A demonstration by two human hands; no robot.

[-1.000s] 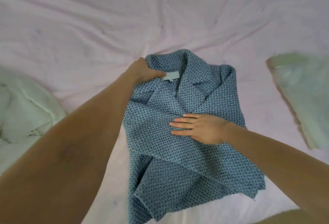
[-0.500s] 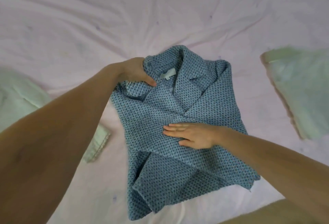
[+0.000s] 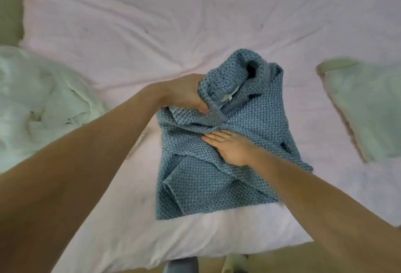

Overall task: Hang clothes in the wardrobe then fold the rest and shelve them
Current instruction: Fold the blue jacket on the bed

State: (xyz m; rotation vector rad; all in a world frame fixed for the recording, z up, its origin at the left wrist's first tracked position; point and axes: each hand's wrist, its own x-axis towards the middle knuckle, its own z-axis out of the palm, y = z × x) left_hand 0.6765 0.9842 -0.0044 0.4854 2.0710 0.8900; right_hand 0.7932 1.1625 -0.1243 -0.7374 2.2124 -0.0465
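Observation:
A blue patterned jacket (image 3: 201, 188) lies on the pink bedsheet (image 3: 152, 34), its sleeves folded inward. My left hand (image 3: 184, 93) grips the collar end and holds it lifted and bunched toward the middle; a pale label shows beside my fingers. My right hand (image 3: 230, 145) lies flat across the middle of the jacket, fingers straight and pointing left, pressing the cloth down.
A crumpled pale green garment (image 3: 36, 99) lies at the left of the bed. Another pale green piece (image 3: 366, 107) lies at the right. The bed's near edge runs along the bottom, with floor below it.
My left hand has raised the collar end and drawn it toward my right hand, bunching the top of the jacket. The right hand stays pressed on the middle.

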